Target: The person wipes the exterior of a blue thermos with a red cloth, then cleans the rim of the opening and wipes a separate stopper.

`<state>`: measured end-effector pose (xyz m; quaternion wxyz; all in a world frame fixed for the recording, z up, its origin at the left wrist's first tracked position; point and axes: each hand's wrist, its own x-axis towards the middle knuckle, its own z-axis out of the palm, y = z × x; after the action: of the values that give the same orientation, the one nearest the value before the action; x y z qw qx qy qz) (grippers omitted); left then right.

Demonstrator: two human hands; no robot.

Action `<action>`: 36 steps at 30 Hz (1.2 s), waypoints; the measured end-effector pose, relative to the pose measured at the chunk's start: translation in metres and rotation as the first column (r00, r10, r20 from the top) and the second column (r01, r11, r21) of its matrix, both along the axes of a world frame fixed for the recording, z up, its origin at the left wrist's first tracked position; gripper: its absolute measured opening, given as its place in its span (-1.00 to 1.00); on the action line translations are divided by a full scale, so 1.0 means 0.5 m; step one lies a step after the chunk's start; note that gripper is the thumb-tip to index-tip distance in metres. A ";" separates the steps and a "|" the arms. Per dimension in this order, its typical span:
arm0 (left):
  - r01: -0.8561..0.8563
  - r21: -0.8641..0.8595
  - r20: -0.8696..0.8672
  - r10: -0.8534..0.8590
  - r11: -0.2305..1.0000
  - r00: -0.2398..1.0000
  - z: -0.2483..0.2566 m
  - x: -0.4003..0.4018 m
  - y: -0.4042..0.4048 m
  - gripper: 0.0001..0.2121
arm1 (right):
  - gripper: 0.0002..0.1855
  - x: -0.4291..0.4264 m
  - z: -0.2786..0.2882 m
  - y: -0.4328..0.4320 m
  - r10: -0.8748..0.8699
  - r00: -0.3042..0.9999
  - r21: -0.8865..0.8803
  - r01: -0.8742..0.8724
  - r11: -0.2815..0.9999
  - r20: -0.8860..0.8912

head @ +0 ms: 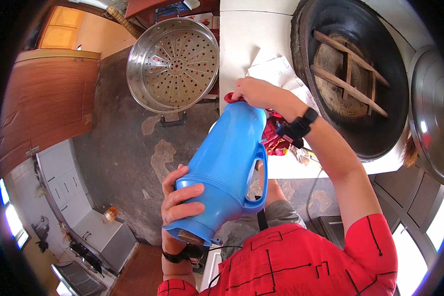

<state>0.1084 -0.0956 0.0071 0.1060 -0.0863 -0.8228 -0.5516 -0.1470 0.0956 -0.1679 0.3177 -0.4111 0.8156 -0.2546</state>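
Observation:
A blue plastic thermos flask (222, 148) is tilted in front of my body, its stoppered mouth towards me and its base pointing away. My left hand (183, 201) is wrapped round the flask near the mouth, where a brown cork stopper (191, 236) shows. At the far end my right hand (257, 92) pinches a small red cloth (232, 97) against the base. The flask's handle (261, 179) is on the right side, with no hand on it. Most of my left palm is hidden behind the flask. Both wrists wear black bands.
Beyond the flask, a white-tiled counter (255, 33) bears papers (273, 70), a patterned red cloth (275, 135) and a large black wok (396, 107) with a wooden rack (347, 70) inside. A metal lid (429, 111) leans at the far right. A perforated steel steamer (175, 66) stands left of the counter.

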 end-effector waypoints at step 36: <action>-0.611 0.104 0.069 0.607 0.785 0.792 0.011 -0.332 0.175 -0.48 | -0.64 0.255 -0.111 -0.031 -0.938 0.312 -0.403 0.847 0.346 -0.148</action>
<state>-0.0577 -0.0081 0.0125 0.2701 0.1990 -0.7734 -0.5379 -0.0192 0.0802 -0.2233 -0.0867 0.0402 0.9073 -0.4095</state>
